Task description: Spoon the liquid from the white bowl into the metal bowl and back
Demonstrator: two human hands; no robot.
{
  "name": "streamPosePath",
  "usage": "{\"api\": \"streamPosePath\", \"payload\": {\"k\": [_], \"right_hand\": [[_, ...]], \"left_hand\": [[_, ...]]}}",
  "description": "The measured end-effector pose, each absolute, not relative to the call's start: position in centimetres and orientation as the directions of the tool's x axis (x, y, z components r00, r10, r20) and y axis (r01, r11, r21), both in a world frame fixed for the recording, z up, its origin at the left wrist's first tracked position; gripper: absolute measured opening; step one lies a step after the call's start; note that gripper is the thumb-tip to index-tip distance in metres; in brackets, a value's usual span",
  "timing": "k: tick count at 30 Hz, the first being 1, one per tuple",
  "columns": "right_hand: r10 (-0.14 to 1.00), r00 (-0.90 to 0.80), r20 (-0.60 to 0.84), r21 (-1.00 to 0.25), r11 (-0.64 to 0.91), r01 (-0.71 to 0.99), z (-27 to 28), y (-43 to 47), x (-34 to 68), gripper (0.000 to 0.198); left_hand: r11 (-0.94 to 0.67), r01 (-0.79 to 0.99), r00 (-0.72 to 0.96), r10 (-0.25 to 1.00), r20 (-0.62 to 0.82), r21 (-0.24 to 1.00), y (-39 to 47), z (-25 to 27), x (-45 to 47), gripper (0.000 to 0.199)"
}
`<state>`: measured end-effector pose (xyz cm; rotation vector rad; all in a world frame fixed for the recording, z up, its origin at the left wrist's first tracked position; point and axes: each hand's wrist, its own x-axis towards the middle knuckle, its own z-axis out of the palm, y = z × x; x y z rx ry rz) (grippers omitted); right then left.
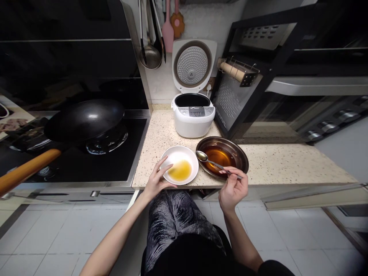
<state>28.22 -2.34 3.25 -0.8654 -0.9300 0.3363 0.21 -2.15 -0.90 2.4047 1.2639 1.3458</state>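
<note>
My left hand (158,177) grips a white bowl (176,151) by its left side, thumb low near the front and fingers over the rim. A shallow pool of yellow liquid (180,171) lies in that bowl. Between the fingers of my right hand (234,187) is the handle of a metal spoon (202,156). Its bowl end is over the left rim of a metal basin (243,153), close to the white bowl. Amber-brown liquid (220,154) covers the basin's bottom.
Behind the bowls stands a white rice cooker (193,124), lid up. At left a black wok (86,120) rests on the stove, its wooden handle (31,170) pointing toward the front. A dark rack (230,103) rises at right. Utensils (151,55) hang on the wall.
</note>
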Motion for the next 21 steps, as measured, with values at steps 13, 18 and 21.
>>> {"api": "streamPosePath", "payload": {"k": [13,18,21], "right_hand": [[0.464,0.289,0.837,-0.547,0.694,0.469,1.8,-2.0,29.9,0.014],[0.373,0.016,0.928,-0.312,0.751,0.582,0.8,-1.8,30.5,0.02],[0.382,-0.099,0.919,-0.265,0.783,0.563,0.2,-1.6,30.7,0.026]], "left_hand": [[-0.679,0.584,0.269,0.679,0.683,0.445,-2.2,-0.6,0.4,0.085],[-0.68,0.577,0.267,0.681,0.682,0.452,-2.1,-0.5,0.4,0.085],[-0.679,0.578,0.268,0.682,0.68,0.454,-2.1,-0.5,0.4,0.086]]}}
